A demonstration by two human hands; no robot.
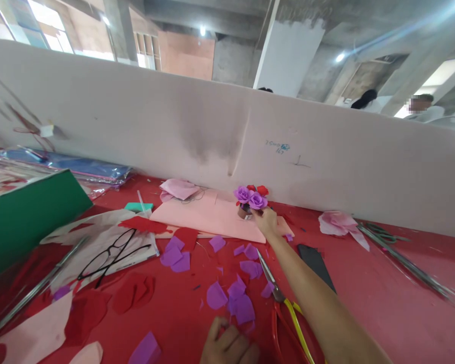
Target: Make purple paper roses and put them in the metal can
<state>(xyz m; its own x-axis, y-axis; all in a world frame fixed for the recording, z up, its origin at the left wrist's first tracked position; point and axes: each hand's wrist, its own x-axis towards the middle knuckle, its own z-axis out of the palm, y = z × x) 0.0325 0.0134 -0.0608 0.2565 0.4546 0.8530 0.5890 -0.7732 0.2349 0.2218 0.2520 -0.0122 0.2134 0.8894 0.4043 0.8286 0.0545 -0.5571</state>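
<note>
My right hand (267,220) reaches far forward and is closed on the stem of a purple paper flower (258,201) at a small pot (244,211) that holds purple and red paper roses, near the pink partition wall. My left hand (227,346) rests at the bottom edge on the red table with its fingers curled; whether anything is in it I cannot make out. Purple paper petals (237,298) lie scattered between the two hands. Scissors (282,303) with red and yellow handles lie just under my right forearm.
A pink paper sheet (212,217) lies under the pot. Black glasses (109,255) rest on white scraps at left, beside a green board (26,212). Metal rods (405,263) and a pink paper flower (339,225) lie at right. People show beyond the wall (326,156).
</note>
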